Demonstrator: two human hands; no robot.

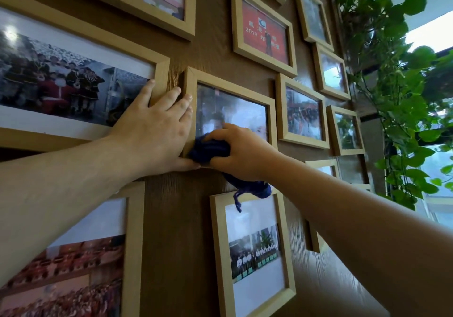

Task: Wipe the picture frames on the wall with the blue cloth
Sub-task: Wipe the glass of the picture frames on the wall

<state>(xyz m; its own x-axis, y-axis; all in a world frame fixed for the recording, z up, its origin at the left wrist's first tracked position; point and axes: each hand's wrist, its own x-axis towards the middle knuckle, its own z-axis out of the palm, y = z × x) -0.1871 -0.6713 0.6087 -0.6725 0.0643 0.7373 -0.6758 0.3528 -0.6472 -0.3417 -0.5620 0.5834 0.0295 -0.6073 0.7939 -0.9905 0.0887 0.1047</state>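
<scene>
Several light wooden picture frames hang on a brown wood-grain wall [171, 231]. My right hand [242, 152] is shut on a dark blue cloth [210, 150], pressing it against the lower left corner of a small middle frame [232, 86]. A tail of the cloth hangs down below my wrist over the top of the frame underneath [255, 255]. My left hand [157, 125] lies flat with fingers spread, covering the middle frame's left edge and the right corner of the big frame [81, 47] beside it.
More frames [264, 30] hang above and to the right [304, 113]. A leafy green trailing plant [392, 84] on a dark shelf stands at the right end of the wall, in front of a bright window [434, 165].
</scene>
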